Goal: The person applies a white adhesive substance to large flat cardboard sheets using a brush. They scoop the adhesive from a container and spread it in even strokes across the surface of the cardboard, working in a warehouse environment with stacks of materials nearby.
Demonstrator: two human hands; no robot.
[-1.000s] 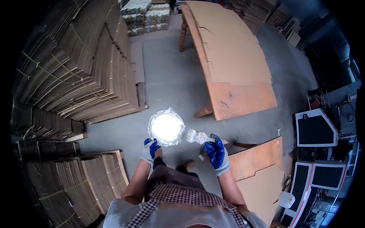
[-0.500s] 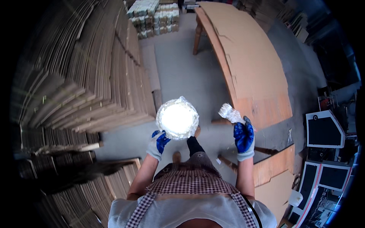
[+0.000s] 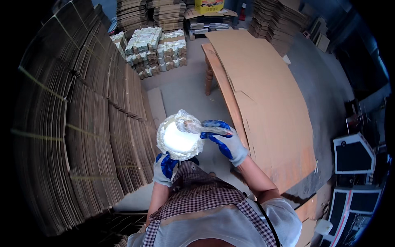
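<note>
My left hand (image 3: 163,168), in a blue-and-white work glove, grips the near-left rim of a round container (image 3: 161,132) with a crinkled silvery lining. Bright white stuff (image 3: 177,142) fills it, too glaring to show whether it is liquid or paste. In my right hand (image 3: 225,142), gloved the same way, is a paintbrush (image 3: 191,126) held by its handle. Its whitish bristles point left, over the white stuff; whether they touch it I cannot tell.
At right, a wooden table (image 3: 302,166) carries a large cardboard sheet (image 3: 271,103). Tall strapped cardboard stacks (image 3: 90,115) rise along my left. Bundled white-and-brown pieces (image 3: 142,41) and a yellow box (image 3: 209,5) are at the back. A dark, pale-edged machine (image 3: 354,154) stands far right.
My right hand has swung left with the paintbrush, from beside the table to over the container. The container has shifted slightly left and nearer me, and the view has tilted farther ahead.
</note>
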